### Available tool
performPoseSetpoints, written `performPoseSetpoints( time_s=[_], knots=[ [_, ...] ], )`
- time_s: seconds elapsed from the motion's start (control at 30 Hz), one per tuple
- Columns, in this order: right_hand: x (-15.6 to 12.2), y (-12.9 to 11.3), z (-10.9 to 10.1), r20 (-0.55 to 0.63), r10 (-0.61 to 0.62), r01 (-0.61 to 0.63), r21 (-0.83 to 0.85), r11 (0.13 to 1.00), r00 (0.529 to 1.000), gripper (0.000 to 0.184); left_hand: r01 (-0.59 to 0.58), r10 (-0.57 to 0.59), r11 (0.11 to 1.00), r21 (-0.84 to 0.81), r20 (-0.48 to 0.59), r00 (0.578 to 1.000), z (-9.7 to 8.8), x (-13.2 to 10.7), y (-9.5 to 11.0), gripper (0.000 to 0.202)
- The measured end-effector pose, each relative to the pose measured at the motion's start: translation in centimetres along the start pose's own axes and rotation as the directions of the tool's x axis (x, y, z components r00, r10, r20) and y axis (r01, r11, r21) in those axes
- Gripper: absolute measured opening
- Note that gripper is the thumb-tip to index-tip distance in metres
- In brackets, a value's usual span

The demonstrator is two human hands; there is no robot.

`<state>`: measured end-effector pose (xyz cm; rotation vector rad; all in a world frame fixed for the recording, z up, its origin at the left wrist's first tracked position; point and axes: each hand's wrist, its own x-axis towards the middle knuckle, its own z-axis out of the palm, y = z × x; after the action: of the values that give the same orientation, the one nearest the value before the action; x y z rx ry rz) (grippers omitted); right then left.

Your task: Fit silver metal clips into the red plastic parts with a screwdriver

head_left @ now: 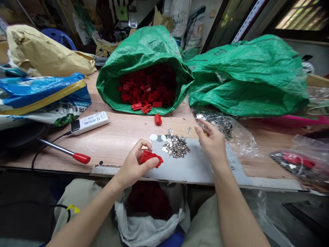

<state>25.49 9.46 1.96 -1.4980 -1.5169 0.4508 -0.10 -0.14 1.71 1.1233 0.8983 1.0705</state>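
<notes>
My left hand (135,164) is closed round a small red plastic part (151,158) at the near edge of the wooden table (120,137). My right hand (212,140) hovers over the grey sheet (192,164), fingers curled in a pinch toward a pile of small shiny metal pieces (176,145); what it pinches is too small to name. An open green sack (144,51) lies on its side farther back, full of red plastic parts (149,87). A few red parts (157,119) have spilled out in front of it.
A second green sack (246,73) lies at right beside a clear bag of metal pieces (221,121). A white remote (89,122) and a red-handled tool (65,151) lie at left. A white bag with red parts (150,206) sits between my knees.
</notes>
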Motion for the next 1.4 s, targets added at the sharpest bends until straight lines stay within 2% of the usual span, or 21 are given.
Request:
performPoseSetpoints(
  time_s=[0.03,0.07,0.13,0.2,0.3,0.4,0.5,0.63,0.77,0.83,0.9,0.97,1.03,1.07,1.13,1.23,1.4],
  knots=[
    [0.8,0.8,-0.4,-0.010,-0.015,0.014,-0.140,0.990,1.000,0.048,-0.043,0.054,0.976,0.212,-0.043,0.998,0.1,0.0,-0.2,0.034],
    [1.4,1.4,-0.7,0.008,-0.021,0.023,-0.254,0.967,1.000,0.044,-0.072,0.106,0.911,0.406,-0.062,0.992,0.1,0.0,-0.4,0.033],
    [1.9,2.1,-0.6,0.075,-0.010,0.041,-0.419,0.907,0.997,0.036,-0.115,0.182,0.735,0.668,-0.031,0.983,0.2,0.1,-1.0,0.027],
    [1.8,2.2,-0.1,0.117,0.016,0.048,-0.521,0.852,0.993,0.031,-0.144,0.200,0.614,0.776,0.023,0.979,0.4,0.2,-1.4,0.023],
    [1.5,1.7,0.5,0.142,0.046,0.052,-0.615,0.787,0.989,0.025,-0.207,0.237,0.562,0.801,0.085,0.968,0.4,0.3,-1.5,0.022],
    [1.3,1.5,0.5,0.156,0.048,0.064,-0.640,0.766,0.987,0.025,-0.287,0.313,0.558,0.779,0.123,0.942,0.3,0.4,-1.4,0.021],
    [1.3,1.8,0.4,0.185,-0.011,0.124,-0.610,0.782,0.983,0.030,-0.313,0.343,0.612,0.726,0.113,0.933,0.2,0.4,-1.4,0.021],
    [1.1,2.1,0.7,0.251,-0.101,0.229,-0.558,0.798,0.963,0.028,-0.291,0.337,0.722,0.628,0.048,0.940,0.2,0.7,-1.5,0.023],
    [1.1,2.3,1.0,0.244,-0.112,0.235,-0.565,0.791,0.963,0.023,-0.240,0.295,0.829,0.505,-0.031,0.955,0.2,0.9,-1.4,0.025],
    [1.2,2.3,0.8,0.221,-0.114,0.218,-0.531,0.819,0.969,0.020,-0.199,0.262,0.876,0.439,-0.088,0.961,0.2,0.9,-1.5,0.028],
    [1.2,1.9,0.4,0.159,-0.156,0.210,-0.427,0.880,0.975,0.017,-0.163,0.233,0.913,0.374,-0.151,0.961,0.2,0.9,-1.7,0.030],
    [0.7,1.0,0.0,0.062,-0.180,0.190,-0.250,0.950,0.982,0.018,-0.149,0.227,0.931,0.333,-0.210,0.951,0.3,0.8,-1.9,0.032],
    [-0.5,-0.6,-0.1,0.027,-0.099,0.099,-0.031,0.995,0.995,0.023,-0.179,0.273,0.922,0.344,-0.246,0.930,0.4,0.7,-1.9,0.030],
    [-1.3,-1.6,0.1,0.070,-0.030,0.025,0.072,0.997,0.997,0.026,-0.207,0.311,0.906,0.369,-0.249,0.917,0.5,0.7,-1.9,0.028],
    [-3.2,-3.5,0.7,0.238,0.064,-0.122,0.238,0.964,0.969,0.031,-0.274,0.401,0.857,0.437,-0.231,0.886,0.7,0.6,-1.8,0.023],
    [-5.4,-5.4,2.3,0.393,0.065,-0.224,0.373,0.901,0.917,0.031,-0.350,0.507,0.784,0.513,-0.203,0.838,0.8,0.7,-1.7,0.018],
    [-6.3,-5.9,4.2,0.407,0.046,-0.230,0.417,0.879,0.912,0.024,-0.385,0.587,0.713,0.586,-0.198,0.785,0.7,0.7,-1.9,0.017]
  ],
)
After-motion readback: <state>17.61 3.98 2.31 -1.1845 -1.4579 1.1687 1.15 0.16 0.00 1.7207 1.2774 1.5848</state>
